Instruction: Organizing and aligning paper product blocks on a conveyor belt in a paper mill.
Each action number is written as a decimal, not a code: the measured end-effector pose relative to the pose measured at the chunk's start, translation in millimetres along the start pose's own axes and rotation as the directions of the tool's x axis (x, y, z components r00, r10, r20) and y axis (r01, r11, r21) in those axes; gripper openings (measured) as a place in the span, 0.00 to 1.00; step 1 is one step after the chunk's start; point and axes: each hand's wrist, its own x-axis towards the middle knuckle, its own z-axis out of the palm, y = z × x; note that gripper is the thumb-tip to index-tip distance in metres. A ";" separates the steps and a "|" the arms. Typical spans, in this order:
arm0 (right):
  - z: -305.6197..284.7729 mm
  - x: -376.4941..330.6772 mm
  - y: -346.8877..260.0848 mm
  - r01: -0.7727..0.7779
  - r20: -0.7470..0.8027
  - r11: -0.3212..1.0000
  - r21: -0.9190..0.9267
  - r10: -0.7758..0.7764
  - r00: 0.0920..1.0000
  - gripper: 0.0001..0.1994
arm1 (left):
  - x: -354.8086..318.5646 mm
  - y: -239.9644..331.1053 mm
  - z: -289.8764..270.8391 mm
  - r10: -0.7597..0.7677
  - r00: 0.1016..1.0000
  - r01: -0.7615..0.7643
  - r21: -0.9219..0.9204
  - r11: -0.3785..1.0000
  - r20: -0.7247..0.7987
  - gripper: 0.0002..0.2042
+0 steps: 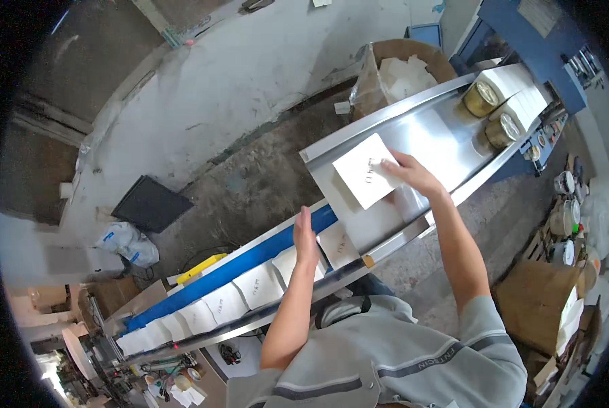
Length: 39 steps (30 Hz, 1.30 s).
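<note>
My right hand [415, 175] grips a white square paper packet [364, 171] with dark printed marks by its right edge, tilted over the metal tray table [440, 129]. Whether it is a single piece or several is unclear. My left hand [305, 238] is upright at the end of the blue conveyor belt [229, 250], its fingers straight and flat, holding nothing. Beside it, a white packet [337, 246] lies where the belt meets the tray table. More white packets [258, 284] lie in an overlapping row along the belt's near side, partly hidden by my left forearm.
Two gold tins [481, 99] [502, 130] stand against rows of white packets [522, 102] at the tray's far end, below a blue machine [553, 41]. Behind the tray is a bag-lined bin [403, 75] with white scraps. A black panel [151, 212] lies on the floor; a cardboard box [536, 302] stands right.
</note>
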 end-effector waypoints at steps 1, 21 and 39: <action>13.6 -7.4 -24.5 -0.007 0.062 0.999 -0.040 0.010 0.998 0.33 | -6.1 9.7 3.3 0.031 0.999 -0.031 0.013 0.999 0.026 0.39; 160.6 -95.8 -14.6 -0.216 0.131 0.876 0.431 0.176 0.976 0.28 | -85.1 61.4 -97.3 -0.012 0.867 0.071 -0.100 0.992 0.498 0.24; 146.5 -269.8 -3.8 -0.186 -0.045 0.889 0.419 0.225 0.973 0.43 | -177.4 0.2 -58.8 0.088 0.599 -0.364 0.173 0.915 0.796 0.30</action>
